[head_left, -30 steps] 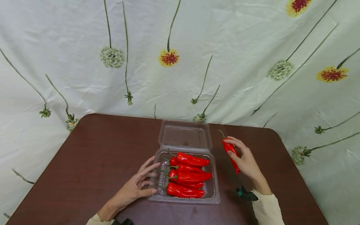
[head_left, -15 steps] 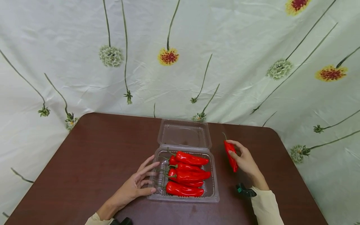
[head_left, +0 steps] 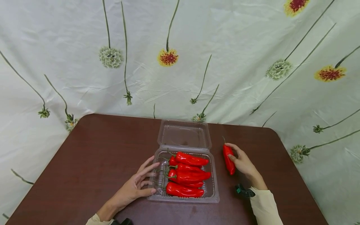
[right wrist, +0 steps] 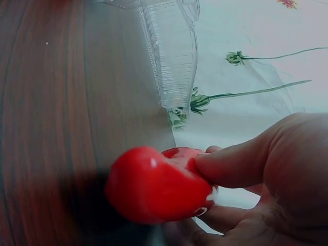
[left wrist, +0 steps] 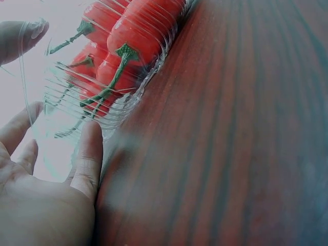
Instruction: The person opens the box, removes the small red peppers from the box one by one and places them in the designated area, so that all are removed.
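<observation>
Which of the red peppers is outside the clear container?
The red pepper pinched in the right hand, beside the clear container; the other peppers all lie inside it.

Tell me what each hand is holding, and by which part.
The right hand holds a red pepper by its body, below the stem. The left hand grips nothing; its spread fingers lie at the left edge of the clear container.

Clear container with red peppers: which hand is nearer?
Left. The left hand is at the left edge of the container; the right hand is apart, off to its right, holding a red pepper.
</observation>
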Demonstrator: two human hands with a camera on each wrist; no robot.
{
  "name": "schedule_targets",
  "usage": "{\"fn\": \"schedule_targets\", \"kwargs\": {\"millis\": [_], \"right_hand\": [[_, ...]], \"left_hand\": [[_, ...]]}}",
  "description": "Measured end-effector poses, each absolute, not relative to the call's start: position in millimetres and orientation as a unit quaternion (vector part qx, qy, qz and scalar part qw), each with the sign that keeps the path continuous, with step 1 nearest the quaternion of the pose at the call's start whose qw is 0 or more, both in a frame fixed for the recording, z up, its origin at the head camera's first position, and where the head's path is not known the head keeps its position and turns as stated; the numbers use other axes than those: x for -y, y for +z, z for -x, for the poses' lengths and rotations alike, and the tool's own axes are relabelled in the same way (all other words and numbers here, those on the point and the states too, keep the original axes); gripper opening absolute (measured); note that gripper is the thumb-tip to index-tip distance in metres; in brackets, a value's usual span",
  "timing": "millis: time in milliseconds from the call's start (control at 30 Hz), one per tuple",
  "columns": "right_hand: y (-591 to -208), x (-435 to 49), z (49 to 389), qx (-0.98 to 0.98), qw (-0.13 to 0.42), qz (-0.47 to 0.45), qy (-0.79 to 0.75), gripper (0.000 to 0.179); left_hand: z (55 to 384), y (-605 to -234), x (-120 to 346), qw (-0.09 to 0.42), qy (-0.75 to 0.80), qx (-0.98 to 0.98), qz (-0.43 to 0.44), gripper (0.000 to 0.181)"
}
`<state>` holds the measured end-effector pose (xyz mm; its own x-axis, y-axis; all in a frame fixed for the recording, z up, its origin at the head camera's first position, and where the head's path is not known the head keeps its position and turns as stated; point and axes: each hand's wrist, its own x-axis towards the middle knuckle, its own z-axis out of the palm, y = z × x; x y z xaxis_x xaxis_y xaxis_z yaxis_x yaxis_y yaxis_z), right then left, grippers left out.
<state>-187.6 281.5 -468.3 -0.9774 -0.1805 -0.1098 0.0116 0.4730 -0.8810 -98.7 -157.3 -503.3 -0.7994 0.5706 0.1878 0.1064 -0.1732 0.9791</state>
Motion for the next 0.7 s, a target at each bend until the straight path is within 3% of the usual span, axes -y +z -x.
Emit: {"fn": "schedule_targets", "kwargs": {"millis": [700], "right_hand": [[-473.2, -283.9, 189.1, -0.874, 0.050, 0.050, -0.481, 0.049]], "left_hand": [[97.9, -503.6, 157.0, 0.160, 0.720, -0.616, -0.277, 0.077]]}}
